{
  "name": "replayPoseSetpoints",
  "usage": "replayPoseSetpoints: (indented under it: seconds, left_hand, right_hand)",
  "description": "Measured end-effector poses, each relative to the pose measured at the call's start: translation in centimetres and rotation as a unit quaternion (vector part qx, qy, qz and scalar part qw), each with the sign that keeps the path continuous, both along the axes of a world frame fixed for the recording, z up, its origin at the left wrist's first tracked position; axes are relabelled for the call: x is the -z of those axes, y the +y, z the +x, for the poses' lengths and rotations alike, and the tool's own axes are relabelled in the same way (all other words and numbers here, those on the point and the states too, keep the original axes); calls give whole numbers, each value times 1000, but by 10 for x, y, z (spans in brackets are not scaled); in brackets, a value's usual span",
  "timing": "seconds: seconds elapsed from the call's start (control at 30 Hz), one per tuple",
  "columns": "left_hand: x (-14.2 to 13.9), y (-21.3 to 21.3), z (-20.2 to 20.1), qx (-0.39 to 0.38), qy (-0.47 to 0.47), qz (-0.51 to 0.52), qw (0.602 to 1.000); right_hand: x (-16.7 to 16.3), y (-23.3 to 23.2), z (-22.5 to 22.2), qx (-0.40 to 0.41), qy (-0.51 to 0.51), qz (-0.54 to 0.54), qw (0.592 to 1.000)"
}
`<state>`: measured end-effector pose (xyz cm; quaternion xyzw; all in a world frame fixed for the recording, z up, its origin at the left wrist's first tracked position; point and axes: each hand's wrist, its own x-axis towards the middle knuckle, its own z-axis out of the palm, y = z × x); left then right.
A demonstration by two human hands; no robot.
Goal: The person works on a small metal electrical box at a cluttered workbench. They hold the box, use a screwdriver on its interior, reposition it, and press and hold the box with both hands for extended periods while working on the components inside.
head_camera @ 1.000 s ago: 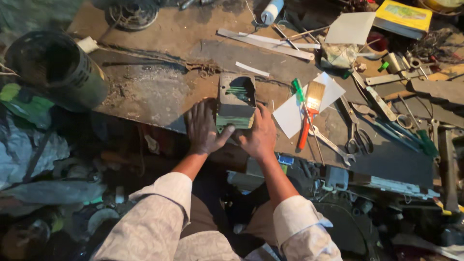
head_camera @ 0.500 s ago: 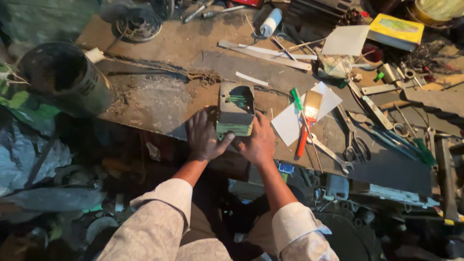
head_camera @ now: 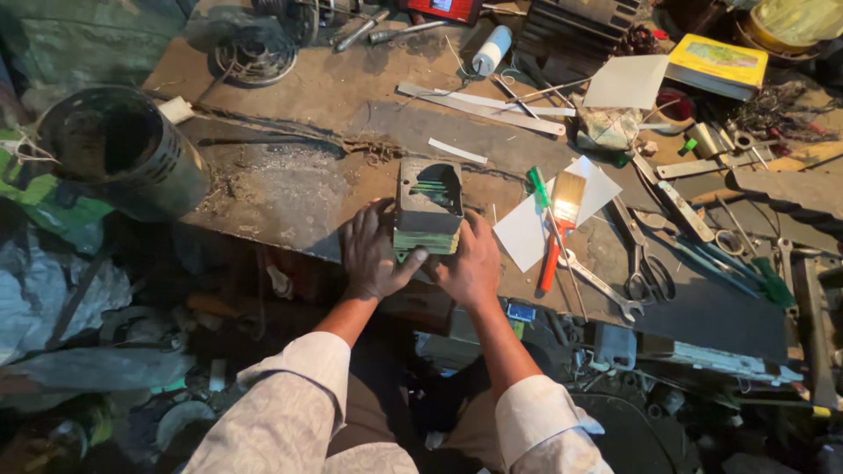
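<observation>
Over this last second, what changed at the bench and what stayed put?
Little changed. The left hand and right hand stay pressed against the near end of the stacked metal block, which has not visibly shifted. The paintbrush, screwdriver and scissors lie as before; only the camera view drifted.

At the far right corner of your worktop lies a flat rectangular box with a yellow lid and a greenish picture panel. At the far edge, centre, sits a red-framed device with a small bluish screen. A small blue label hangs below the near edge, beside your right forearm.
</observation>
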<state>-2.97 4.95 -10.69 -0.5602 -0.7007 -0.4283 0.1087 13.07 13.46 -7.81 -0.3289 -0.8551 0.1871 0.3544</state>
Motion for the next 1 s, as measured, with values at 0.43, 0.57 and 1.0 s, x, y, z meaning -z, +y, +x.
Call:
replayPoseSetpoints:
  seconds: [0.43,0.57,1.0]
  left_hand:
    - [8,1,0,-34,15,-27,999]
    - [10,1,1,-12,39,-10,999]
    - [6,0,2,-16,49,17,999]
  right_hand:
    - [7,2,1,8,-21,-27,999]
    - [3,4,2,-18,-41,23,999]
    - [-3,3,1,-27,-5,29,999]
